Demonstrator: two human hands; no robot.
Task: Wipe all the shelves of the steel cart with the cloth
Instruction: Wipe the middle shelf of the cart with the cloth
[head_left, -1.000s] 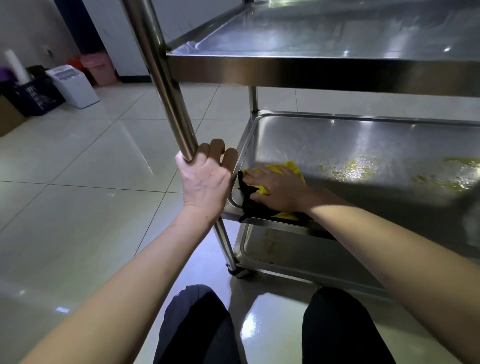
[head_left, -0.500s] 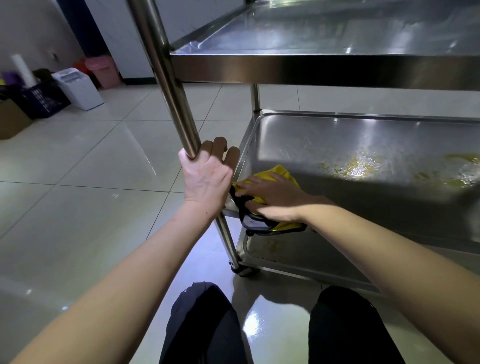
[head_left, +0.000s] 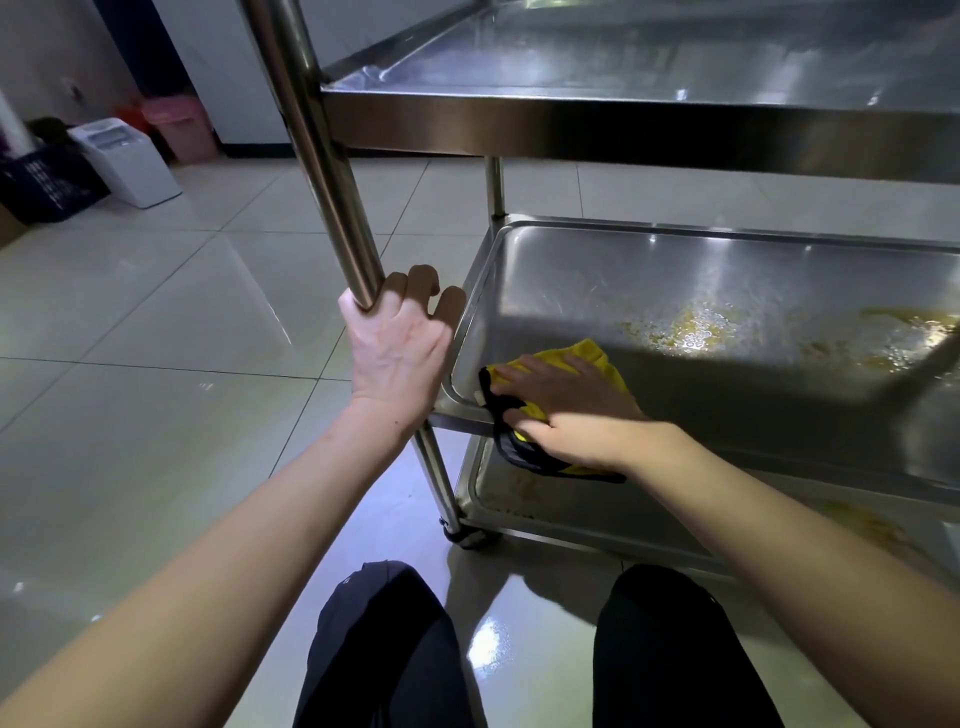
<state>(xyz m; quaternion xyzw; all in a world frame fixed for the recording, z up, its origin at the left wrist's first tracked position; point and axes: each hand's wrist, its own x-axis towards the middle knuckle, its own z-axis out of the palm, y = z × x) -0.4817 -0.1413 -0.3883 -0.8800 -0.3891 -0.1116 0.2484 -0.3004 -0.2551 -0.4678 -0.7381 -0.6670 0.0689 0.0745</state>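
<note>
A steel cart fills the right of the head view, with a top shelf (head_left: 639, 83), a middle shelf (head_left: 649, 280) and a bottom shelf (head_left: 582, 509). My left hand (head_left: 397, 343) grips the cart's near-left upright post (head_left: 317, 156) at middle-shelf height. My right hand (head_left: 563, 410) presses flat on a yellow cloth with black edging (head_left: 587, 353) at the near-left corner of the middle shelf; part of the cloth hangs over the front rim. Yellow greasy smears (head_left: 691, 330) lie further right on that shelf.
The cart stands on a glossy tiled floor (head_left: 156, 338), a caster (head_left: 467, 535) under the gripped post. My knees in dark trousers (head_left: 384, 639) are just before the cart. A white appliance (head_left: 127, 158), pink bin (head_left: 182, 127) and dark crate (head_left: 47, 184) sit far left.
My right hand has slid the cloth slightly back and forth at the shelf's near-left corner. My left hand has kept its grip on the post.
</note>
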